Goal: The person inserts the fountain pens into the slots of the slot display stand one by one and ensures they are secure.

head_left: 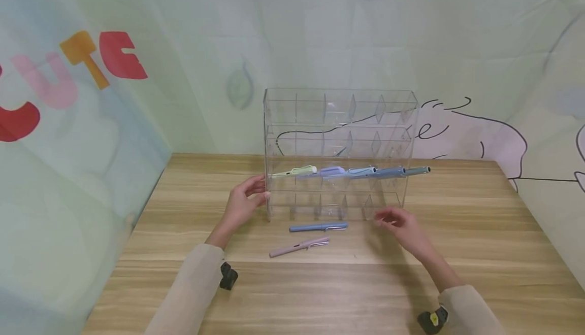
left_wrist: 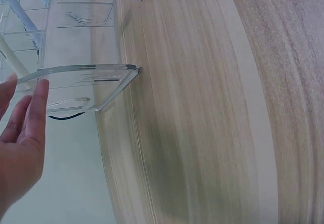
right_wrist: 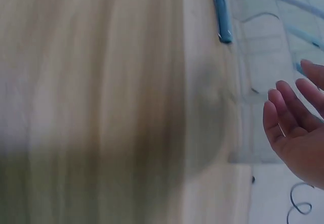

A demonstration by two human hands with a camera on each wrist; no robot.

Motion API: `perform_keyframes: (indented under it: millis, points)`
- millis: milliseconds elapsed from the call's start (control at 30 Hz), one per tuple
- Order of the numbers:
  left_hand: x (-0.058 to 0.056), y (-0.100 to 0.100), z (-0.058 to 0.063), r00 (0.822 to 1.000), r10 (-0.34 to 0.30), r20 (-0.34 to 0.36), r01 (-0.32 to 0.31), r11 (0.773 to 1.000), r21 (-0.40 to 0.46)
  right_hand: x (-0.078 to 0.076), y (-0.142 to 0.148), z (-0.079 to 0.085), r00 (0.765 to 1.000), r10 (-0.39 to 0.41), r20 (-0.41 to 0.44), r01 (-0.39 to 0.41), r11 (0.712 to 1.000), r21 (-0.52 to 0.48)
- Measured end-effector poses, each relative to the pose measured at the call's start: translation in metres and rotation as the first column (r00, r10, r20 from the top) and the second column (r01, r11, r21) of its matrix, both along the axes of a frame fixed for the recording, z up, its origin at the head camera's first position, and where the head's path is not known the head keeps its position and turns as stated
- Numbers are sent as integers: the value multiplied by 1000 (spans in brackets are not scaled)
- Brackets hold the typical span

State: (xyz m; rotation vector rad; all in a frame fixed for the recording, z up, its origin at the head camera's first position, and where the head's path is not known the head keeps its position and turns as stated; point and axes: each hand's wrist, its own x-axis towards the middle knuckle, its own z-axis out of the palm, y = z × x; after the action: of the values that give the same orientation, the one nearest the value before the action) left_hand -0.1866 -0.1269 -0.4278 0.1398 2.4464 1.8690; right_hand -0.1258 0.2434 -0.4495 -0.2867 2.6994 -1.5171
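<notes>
A clear acrylic pen rack (head_left: 338, 185) stands upright on the table, divided into small compartments. Several pens lie slanted across one of its tiers, among them a pale yellow-green pen (head_left: 294, 171) and a dark green one (head_left: 418, 171) at the right end. My left hand (head_left: 244, 203) touches the rack's left side panel (left_wrist: 114, 75) with fairly straight fingers. Near the lower right front, my right hand (head_left: 404, 228) hovers with loosely bent fingers and nothing in them. Before the rack lie a blue pen (head_left: 318, 227) and a pinkish pen (head_left: 299, 247), both capped.
The wooden table (head_left: 311, 294) runs back to a printed cloth backdrop (head_left: 205, 96). Another cloth with large coloured letters hangs at the left. A black wrist camera (head_left: 228, 275) sits by the left sleeve, with another wrist camera (head_left: 431, 320) by the right.
</notes>
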Motion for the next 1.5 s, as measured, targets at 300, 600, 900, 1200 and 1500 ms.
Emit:
perform_keyframes:
  millis: [300, 600, 900, 1200, 1500]
  points:
    - [-1, 1, 0, 1000, -1, 7, 1, 1000, 15, 2, -49, -21, 985, 172, 15, -171, 984, -44]
    - [-1, 2, 1, 1000, 0, 3, 0, 1000, -10, 2, -86, -36, 969, 238, -60, -240, 971, -20]
    - [0, 2, 3, 1000, 2, -14, -2, 1000, -20, 5, -102, -40, 983, 175, -51, -171, 983, 68]
    - [1, 1, 3, 1000, 0, -5, -1, 1000, -27, 9, -106, -43, 981, 186, -46, -182, 980, 81]
    - [3, 1, 4, 1000, 5, 7, -5, 1000, -29, 11, -106, -45, 978, 197, -65, -191, 978, 87]
